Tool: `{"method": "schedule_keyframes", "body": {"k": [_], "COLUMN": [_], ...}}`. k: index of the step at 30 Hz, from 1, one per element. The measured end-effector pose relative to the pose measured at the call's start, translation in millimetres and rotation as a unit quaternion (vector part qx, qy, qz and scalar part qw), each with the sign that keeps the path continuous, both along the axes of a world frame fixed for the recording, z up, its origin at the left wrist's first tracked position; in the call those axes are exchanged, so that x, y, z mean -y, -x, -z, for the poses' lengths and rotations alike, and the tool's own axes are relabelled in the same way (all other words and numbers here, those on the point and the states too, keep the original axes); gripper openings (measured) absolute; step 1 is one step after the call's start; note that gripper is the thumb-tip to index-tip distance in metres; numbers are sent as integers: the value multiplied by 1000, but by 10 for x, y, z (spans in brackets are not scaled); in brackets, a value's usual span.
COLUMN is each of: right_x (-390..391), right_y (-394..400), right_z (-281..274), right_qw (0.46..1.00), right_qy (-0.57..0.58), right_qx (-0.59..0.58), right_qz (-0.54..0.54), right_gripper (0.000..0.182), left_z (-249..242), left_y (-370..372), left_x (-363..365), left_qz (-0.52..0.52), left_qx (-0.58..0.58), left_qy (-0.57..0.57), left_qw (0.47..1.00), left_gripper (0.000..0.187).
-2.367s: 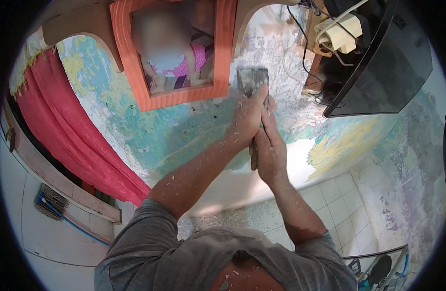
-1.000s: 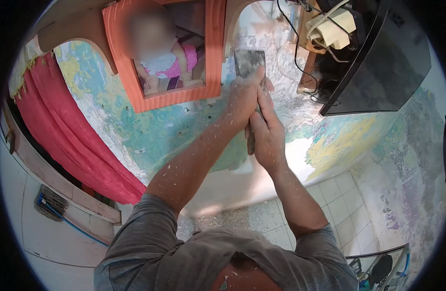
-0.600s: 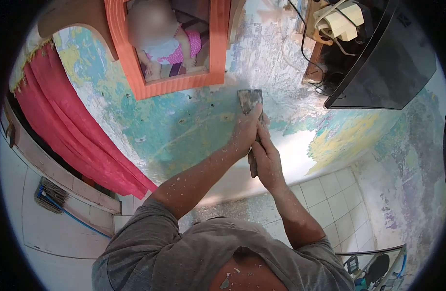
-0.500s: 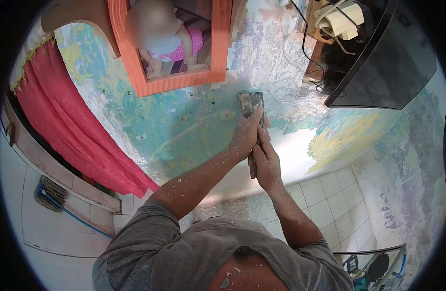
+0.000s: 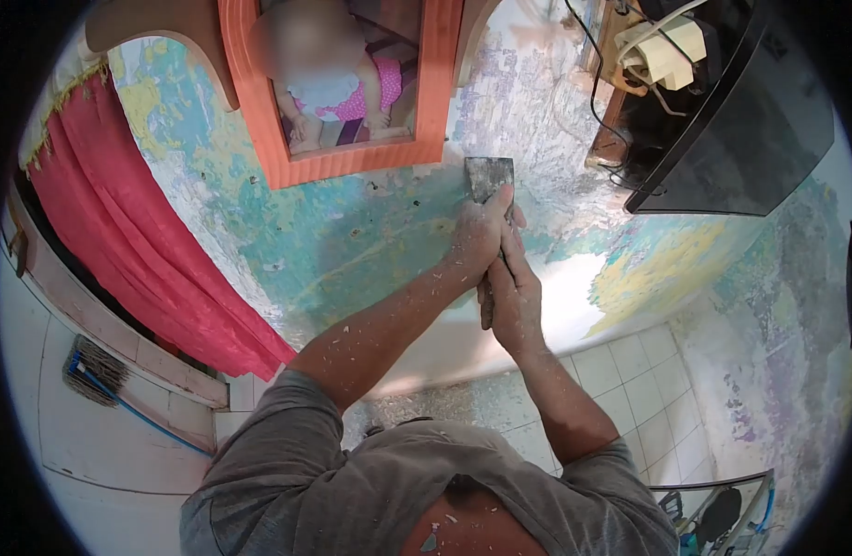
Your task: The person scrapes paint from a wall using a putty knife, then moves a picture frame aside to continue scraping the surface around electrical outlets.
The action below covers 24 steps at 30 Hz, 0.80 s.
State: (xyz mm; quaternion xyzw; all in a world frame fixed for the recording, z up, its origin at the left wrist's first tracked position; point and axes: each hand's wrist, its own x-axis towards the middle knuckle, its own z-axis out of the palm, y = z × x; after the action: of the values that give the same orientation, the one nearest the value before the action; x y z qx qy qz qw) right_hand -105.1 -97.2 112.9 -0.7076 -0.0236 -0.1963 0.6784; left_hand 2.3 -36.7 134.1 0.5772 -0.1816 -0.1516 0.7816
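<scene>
Both hands grip one paint scraper (image 5: 489, 174), whose worn, flat blade points away from me against the wall (image 5: 352, 250). My left hand (image 5: 479, 236) is closed round the upper part near the blade, its thumb lying along the scraper. Lower down, my right hand (image 5: 516, 301) wraps the handle, and the handle's butt end sticks out below the fingers. Patches of green, yellow, white and bluish paint mottle the wall around the blade. Paint flakes cling to both forearms. Much of the handle is hidden by my hands.
An orange-framed picture (image 5: 352, 162) hangs just above and left of the blade. To the right are a black screen (image 5: 741, 120) and a white plug block with cables (image 5: 667, 56). A red curtain (image 5: 139, 222) hangs left, above a brush with a blue handle (image 5: 97, 371). Tiles (image 5: 630, 371) cover the floor.
Both hands and the scraper have shifted slightly up the wall, and the blade sits nearer the picture's lower edge height. The grip is unchanged.
</scene>
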Motion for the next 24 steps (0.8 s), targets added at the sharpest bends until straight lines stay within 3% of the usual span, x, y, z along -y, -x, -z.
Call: {"method": "schedule_keyframes", "body": {"k": [3, 5, 8, 11, 15, 17, 18, 21, 24], "right_x": [2, 1, -12, -11, -30, 63, 38, 10, 7], "right_y": [7, -37, -179, -210, -156, -199, -206, -154, -120], "right_z": [46, 170, -81, -322, -237, 165, 10, -376, -310], "right_qw": [999, 998, 998, 996, 997, 963, 963, 998, 997], "right_qy": [18, 48, 59, 71, 40, 167, 169, 13, 43], "right_qx": [-39, 11, 29, 44, 52, 172, 175, 54, 58], "right_qz": [-13, 26, 23, 28, 31, 119, 119, 14, 35], "right_gripper": [53, 53, 53, 53, 52, 51, 51, 51, 51], "left_z": [24, 15, 18, -486, -418, -189, -264, -371, -378], "left_y": [28, 83, 58, -91, -82, -29, -94, -177, -139], "left_x": [-29, -40, -17, -36, -4, 9, 16, 58, 46], "left_qz": [-1, -13, -17, -36, -7, 12, 11, -25, -16], "left_qx": [-8, 24, 56, 68, 86, 84, 87, 112, 111], "left_qy": [3, 5, 14, -19, 27, 0, 2, -27, -8], "left_qw": [1000, 1000, 998, 997, 996, 996, 996, 993, 994], "left_gripper": [51, 51, 52, 52, 52, 53, 53, 52, 53]}}
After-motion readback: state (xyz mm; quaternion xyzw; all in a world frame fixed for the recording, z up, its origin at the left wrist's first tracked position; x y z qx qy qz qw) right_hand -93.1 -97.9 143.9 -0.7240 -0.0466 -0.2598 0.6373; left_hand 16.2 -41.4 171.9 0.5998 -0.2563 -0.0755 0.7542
